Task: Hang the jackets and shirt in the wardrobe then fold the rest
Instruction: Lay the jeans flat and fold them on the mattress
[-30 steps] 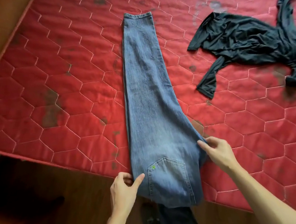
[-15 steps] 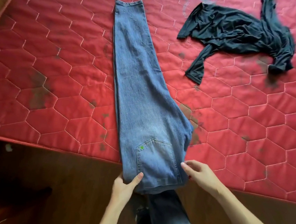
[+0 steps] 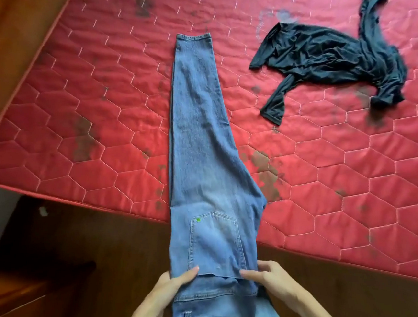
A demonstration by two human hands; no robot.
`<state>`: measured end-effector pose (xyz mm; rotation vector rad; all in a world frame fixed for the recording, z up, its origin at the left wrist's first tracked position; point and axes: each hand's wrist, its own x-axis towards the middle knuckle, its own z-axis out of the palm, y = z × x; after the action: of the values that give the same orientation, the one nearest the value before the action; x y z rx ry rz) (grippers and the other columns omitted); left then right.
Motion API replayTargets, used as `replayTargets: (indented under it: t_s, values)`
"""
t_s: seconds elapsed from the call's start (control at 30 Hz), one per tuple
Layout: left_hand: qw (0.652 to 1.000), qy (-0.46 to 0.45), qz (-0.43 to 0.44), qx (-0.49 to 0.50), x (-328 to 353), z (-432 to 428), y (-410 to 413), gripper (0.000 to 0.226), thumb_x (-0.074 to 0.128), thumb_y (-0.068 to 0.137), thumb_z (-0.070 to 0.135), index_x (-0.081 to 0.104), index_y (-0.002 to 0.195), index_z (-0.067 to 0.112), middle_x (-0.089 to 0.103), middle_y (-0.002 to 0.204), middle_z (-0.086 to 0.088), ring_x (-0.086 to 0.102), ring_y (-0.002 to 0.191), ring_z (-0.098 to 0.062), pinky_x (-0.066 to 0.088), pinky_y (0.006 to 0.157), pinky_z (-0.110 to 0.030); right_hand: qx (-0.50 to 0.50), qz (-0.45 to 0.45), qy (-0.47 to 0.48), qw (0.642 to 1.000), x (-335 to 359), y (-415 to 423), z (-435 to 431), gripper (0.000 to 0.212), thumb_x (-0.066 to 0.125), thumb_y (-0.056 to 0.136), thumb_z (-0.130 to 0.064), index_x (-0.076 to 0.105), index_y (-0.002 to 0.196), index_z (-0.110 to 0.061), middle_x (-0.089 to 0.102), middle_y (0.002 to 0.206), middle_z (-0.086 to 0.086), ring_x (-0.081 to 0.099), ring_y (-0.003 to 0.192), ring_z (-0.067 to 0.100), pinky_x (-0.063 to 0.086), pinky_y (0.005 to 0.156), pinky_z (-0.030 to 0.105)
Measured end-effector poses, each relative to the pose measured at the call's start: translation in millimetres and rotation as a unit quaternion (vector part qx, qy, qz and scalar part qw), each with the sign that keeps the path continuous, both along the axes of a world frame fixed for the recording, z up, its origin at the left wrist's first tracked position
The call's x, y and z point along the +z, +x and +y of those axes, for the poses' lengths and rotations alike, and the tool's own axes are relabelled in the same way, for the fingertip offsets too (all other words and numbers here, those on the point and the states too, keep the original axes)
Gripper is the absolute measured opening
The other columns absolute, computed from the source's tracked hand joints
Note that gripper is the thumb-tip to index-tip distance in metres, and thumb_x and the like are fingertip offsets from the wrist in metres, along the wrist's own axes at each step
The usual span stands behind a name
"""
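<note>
Blue jeans (image 3: 201, 138), folded lengthwise leg on leg, stretch from the middle of the red quilted mattress (image 3: 95, 97) over its near edge towards me. The hems lie far up the bed and the back pocket faces up. My left hand (image 3: 174, 284) pinches the waist end on its left side, thumb on top. My right hand (image 3: 267, 276) pinches the same end on the right. A crumpled black top (image 3: 326, 62) lies on the mattress at the upper right, apart from the jeans.
A dark wooden bed frame (image 3: 104, 245) runs along the mattress's near edge, and brown wood (image 3: 1, 50) borders its left side. More denim (image 3: 212, 311) shows below my hands, against my body. Dark stains mark the mattress.
The jeans have slid towards me, so more of the waist end hangs off the mattress edge. My right hand moved from the crotch fold down to the waist end, level with my left.
</note>
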<state>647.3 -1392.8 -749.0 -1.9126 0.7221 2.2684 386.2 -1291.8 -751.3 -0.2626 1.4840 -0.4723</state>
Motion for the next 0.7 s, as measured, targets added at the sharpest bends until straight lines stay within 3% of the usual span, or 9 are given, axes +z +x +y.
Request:
replayTargets:
  t_s: [0.1, 0.2, 0.3, 0.33, 0.4, 0.47, 0.53, 0.6, 0.7]
  values:
    - [0.999, 0.046, 0.014, 0.000, 13.9, 5.2, -0.2, 0.076, 0.093, 0.067, 0.036, 0.062, 0.128, 0.002, 0.073, 0.116, -0.017, 0.071, 0.108, -0.033, 0.051, 0.103, -0.050, -0.035, -0.047, 0.018, 0.998, 6.1, 3.6, 8.4, 0.049, 0.088, 0.064, -0.027, 0.075, 0.105, -0.005, 0.076, 0.105, 0.012, 0.071, 0.105, 0.030, 0.054, 0.098, 0.042]
    - [0.994, 0.075, 0.043, 0.068, 27.7, 5.8, -6.7, 0.049, 0.076, 0.083, 0.027, 0.069, 0.122, -0.002, 0.069, 0.119, -0.025, 0.068, 0.110, -0.041, 0.047, 0.106, -0.055, -0.099, -0.115, 0.019, 0.988, 11.4, 7.2, 15.5, 0.052, 0.077, 0.069, -0.020, 0.068, 0.119, -0.007, 0.071, 0.117, 0.018, 0.065, 0.114, 0.040, 0.045, 0.106, 0.055]
    - [0.991, 0.062, 0.049, 0.106, 42.7, 4.5, -13.2, 0.044, 0.068, 0.089, 0.031, 0.068, 0.123, 0.003, 0.073, 0.114, -0.020, 0.071, 0.105, -0.036, 0.053, 0.097, -0.050, -0.104, -0.104, -0.003, 0.989, 22.5, 8.4, 16.2, 0.066, 0.064, 0.061, -0.020, 0.060, 0.127, -0.028, 0.071, 0.114, 0.007, 0.071, 0.088, 0.031, 0.056, 0.074, 0.040]
    - [0.993, 0.033, 0.032, 0.110, 46.7, 4.7, -15.2, 0.042, 0.066, 0.091, 0.031, 0.064, 0.125, 0.006, 0.076, 0.107, -0.014, 0.074, 0.097, -0.030, 0.056, 0.088, -0.043, -0.120, -0.078, -0.013, 0.990, 25.4, 5.9, 17.3, 0.073, 0.057, 0.059, -0.018, 0.058, 0.130, -0.035, 0.070, 0.106, 0.004, 0.064, 0.067, 0.023, 0.049, 0.057, 0.030]
    - [0.989, -0.043, 0.002, 0.141, 51.9, 9.0, -16.7, 0.045, 0.060, 0.097, 0.029, 0.045, 0.138, 0.017, 0.071, 0.113, -0.001, 0.072, 0.091, -0.019, 0.054, 0.078, -0.036, -0.152, -0.037, -0.060, 0.986, 36.6, -1.0, 19.3, 0.077, 0.044, 0.070, -0.007, 0.051, 0.132, -0.051, 0.070, 0.093, 0.002, 0.046, 0.052, 0.014, 0.031, 0.049, 0.022]
    - [0.983, -0.105, 0.022, 0.146, 55.4, 11.9, -14.9, 0.053, 0.048, 0.104, 0.024, 0.028, 0.152, 0.035, 0.059, 0.130, 0.008, 0.068, 0.099, -0.010, 0.052, 0.084, -0.035, -0.126, -0.024, -0.125, 0.984, 55.5, -6.2, 21.5, 0.084, 0.036, 0.083, 0.014, 0.049, 0.133, -0.053, 0.076, 0.099, 0.002, 0.060, 0.067, 0.017, 0.040, 0.055, 0.027]
    - [0.978, -0.151, 0.053, 0.132, 52.6, 12.6, -5.7, 0.057, 0.032, 0.105, 0.008, 0.033, 0.149, 0.043, 0.061, 0.136, 0.007, 0.068, 0.111, -0.013, 0.054, 0.093, -0.039, -0.074, -0.015, -0.178, 0.981, 66.3, -8.6, 25.3, 0.086, 0.036, 0.083, 0.029, 0.050, 0.138, -0.036, 0.074, 0.117, 0.004, 0.069, 0.100, 0.015, 0.056, 0.074, 0.031]
    - [0.974, -0.176, 0.089, 0.108, 60.4, 10.3, -0.4, 0.060, 0.032, 0.102, -0.003, 0.046, 0.145, 0.036, 0.067, 0.133, 0.005, 0.066, 0.117, -0.017, 0.058, 0.092, -0.036, -0.018, -0.005, -0.192, 0.981, 66.0, -9.7, 27.8, 0.084, 0.038, 0.078, 0.035, 0.053, 0.138, -0.022, 0.072, 0.121, 0.003, 0.066, 0.112, 0.011, 0.056, 0.089, 0.029]
    - [0.973, -0.186, 0.126, 0.053, 61.9, 9.3, 7.8, 0.056, 0.051, 0.097, -0.009, 0.053, 0.141, 0.025, 0.069, 0.129, 0.004, 0.064, 0.122, -0.016, 0.057, 0.089, -0.026, 0.013, 0.042, -0.210, 0.977, 62.2, -12.8, 25.1, 0.068, 0.057, 0.082, 0.026, 0.063, 0.130, -0.022, 0.074, 0.116, 0.000, 0.067, 0.113, 0.013, 0.054, 0.096, 0.032]
